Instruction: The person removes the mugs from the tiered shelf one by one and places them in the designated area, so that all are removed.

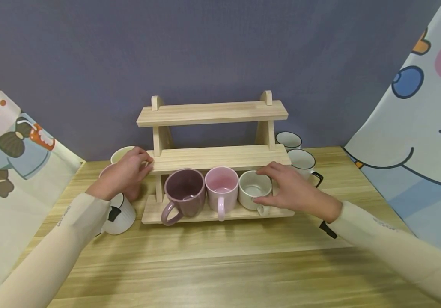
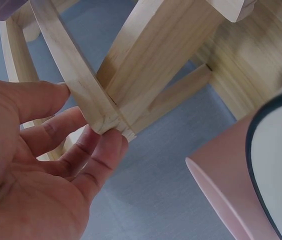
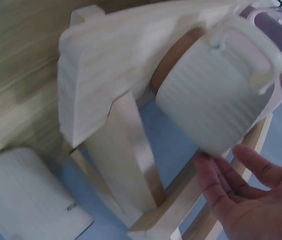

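Observation:
A wooden three-tier rack (image 1: 213,112) bears three mugs on its lowest shelf: a dark mauve mug (image 1: 185,193), a pink mug (image 1: 221,188) and a small off-white mug (image 1: 246,197). My left hand (image 1: 122,173) is at the left end of the middle shelf; in the left wrist view its thumb and fingers (image 2: 106,150) pinch the board's end (image 2: 88,95). My right hand (image 1: 295,190) holds thumb and fingers around the off-white mug's right side; in the right wrist view the fingers (image 3: 216,185) touch that ribbed mug (image 3: 206,90), which stands on the shelf.
Left of the rack stand several mugs, among them a cream one (image 1: 120,153) and a white ribbed one (image 1: 122,220). On its right are two white mugs with dark rims (image 1: 301,160), (image 1: 289,140). A dark blue-grey wall (image 1: 213,51) rises behind.

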### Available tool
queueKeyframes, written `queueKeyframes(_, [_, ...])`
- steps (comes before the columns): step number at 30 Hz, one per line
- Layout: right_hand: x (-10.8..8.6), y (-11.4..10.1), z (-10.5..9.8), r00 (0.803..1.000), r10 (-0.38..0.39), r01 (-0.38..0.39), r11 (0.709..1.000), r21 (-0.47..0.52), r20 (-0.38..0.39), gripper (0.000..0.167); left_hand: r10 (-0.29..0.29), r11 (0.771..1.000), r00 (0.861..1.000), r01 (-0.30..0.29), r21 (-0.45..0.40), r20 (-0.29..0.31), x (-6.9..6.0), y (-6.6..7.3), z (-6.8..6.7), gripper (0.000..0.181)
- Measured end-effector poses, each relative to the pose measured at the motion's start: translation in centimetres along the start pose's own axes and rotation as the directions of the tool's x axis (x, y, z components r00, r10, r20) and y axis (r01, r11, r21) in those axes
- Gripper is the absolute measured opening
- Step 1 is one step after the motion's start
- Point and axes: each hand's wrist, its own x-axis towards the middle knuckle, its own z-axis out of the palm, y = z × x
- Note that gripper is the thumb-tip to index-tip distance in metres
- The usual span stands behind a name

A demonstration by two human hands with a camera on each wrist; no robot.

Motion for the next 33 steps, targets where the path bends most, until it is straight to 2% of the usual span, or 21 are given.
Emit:
queueKeyframes(6, [0.1, -0.3, 0.5, 1.000, 0.002, -0.003, 1.000, -0.023, -0.029, 0.065, 0.010, 1.000, 1.000, -0.009, 0.002, -0.012, 0.0, -0.1, 0.1, 0.016])
queueKeyframes(13, [-0.1, -0.4, 0.6, 1.000, 0.009, -0.010, 0.999, -0.040, -0.028, 0.065, -0.002, 1.000, 1.000, 0.002, -0.005, 0.004, 0.0, -0.1, 0.1, 0.016])
queueKeyframes(16, [-0.2, -0.7, 0.6, 0.999, 0.046, -0.047, 0.998, -0.031, -0.010, 0.068, 0.014, 1.000, 1.000, -0.014, -0.012, -0.007, -0.1, -0.1, 0.1, 0.016])
queueKeyframes(21, [0.0, -1.4, 0.7, 0.991, 0.130, -0.129, 0.991, -0.027, 0.033, 0.069, 0.051, 0.998, 0.997, -0.053, -0.025, -0.060, -0.1, -0.2, 0.3, 0.015])
queueKeyframes(25, [0.0, -1.5, 0.6, 0.989, 0.144, -0.143, 0.989, -0.032, 0.041, 0.067, 0.050, 0.998, 0.997, -0.051, -0.026, -0.055, -0.1, -0.2, 0.3, 0.015])
queueKeyframes(29, [-0.8, -0.9, 0.0, 0.989, 0.143, -0.143, 0.990, -0.015, 0.038, 0.067, 0.030, 0.999, 0.999, -0.031, -0.023, -0.037, -0.1, -0.3, 0.3, 0.014])
queueKeyframes(33, [-2.7, 0.0, -1.4, 0.993, 0.118, -0.118, 0.993, -0.011, -0.007, 0.067, 0.011, 1.000, 1.000, -0.012, -0.024, -0.020, -0.1, -0.3, 0.2, 0.016])
